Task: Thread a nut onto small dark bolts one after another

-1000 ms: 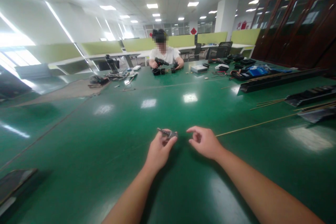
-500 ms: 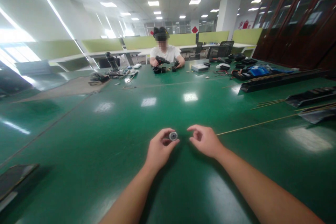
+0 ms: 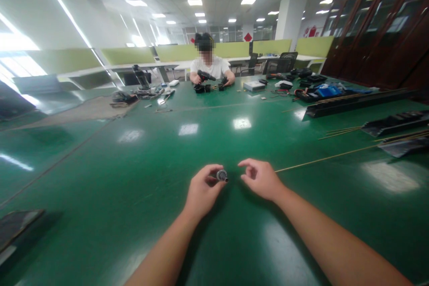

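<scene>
My left hand (image 3: 203,191) is closed around a small grey cylindrical metal part (image 3: 221,175), gripped between thumb and fingers. The part's round end faces toward me, and a short dark stub sticks out at its lower right, by the thumb tip. To its right, a small gap away, is my right hand (image 3: 262,178). Its index finger reaches out toward the part and its thumb is apart from it, with nothing visible between them. Behind the right wrist a thin yellowish rod (image 3: 328,158) runs off to the right; its near end is hidden by the hand.
Across the green table (image 3: 150,156) a person in a white shirt (image 3: 217,68) holds a power drill (image 3: 205,76). Long black channels (image 3: 355,103) and thin rods are at the right. Tools and a blue item (image 3: 330,90) lie behind them. A dark flat panel (image 3: 18,228) is at the left.
The metal part has turned in my left hand, so its stub now shows at the lower right. Both hands stay nearly in place, and the view has shifted slightly.
</scene>
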{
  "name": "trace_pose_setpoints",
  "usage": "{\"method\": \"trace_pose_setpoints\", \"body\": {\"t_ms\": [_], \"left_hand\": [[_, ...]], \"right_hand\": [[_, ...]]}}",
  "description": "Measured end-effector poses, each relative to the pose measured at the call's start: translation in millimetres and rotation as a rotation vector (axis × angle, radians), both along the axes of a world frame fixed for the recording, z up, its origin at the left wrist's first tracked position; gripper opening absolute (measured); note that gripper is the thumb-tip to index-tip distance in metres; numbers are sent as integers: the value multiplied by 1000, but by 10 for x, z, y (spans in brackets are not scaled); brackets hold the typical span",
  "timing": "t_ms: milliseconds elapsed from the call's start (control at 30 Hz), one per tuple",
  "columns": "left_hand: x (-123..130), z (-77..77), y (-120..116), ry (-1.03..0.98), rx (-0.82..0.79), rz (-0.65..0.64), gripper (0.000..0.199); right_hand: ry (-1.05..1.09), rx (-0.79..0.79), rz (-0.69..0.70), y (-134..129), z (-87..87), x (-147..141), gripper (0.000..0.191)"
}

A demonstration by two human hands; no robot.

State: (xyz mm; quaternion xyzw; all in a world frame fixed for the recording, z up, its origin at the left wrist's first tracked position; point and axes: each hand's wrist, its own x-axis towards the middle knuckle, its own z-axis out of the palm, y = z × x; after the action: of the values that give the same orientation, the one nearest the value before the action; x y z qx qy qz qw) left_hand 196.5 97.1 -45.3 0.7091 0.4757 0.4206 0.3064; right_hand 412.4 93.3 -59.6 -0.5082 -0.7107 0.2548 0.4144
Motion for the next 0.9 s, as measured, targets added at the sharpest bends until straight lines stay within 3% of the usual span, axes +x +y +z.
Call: {"method": "trace_pose_setpoints", "body": {"t_ms": [367, 600, 900], "left_hand": [[16, 11, -11, 6, -12, -17, 27], [15, -18, 0, 30, 27, -29, 26], [0, 6, 0, 60, 98, -26, 27]], "right_hand": [[56, 126, -58, 38, -37, -11, 22], [-81, 261, -153, 29, -71, -97, 21], [14, 274, -35, -38, 80, -63, 33]]}}
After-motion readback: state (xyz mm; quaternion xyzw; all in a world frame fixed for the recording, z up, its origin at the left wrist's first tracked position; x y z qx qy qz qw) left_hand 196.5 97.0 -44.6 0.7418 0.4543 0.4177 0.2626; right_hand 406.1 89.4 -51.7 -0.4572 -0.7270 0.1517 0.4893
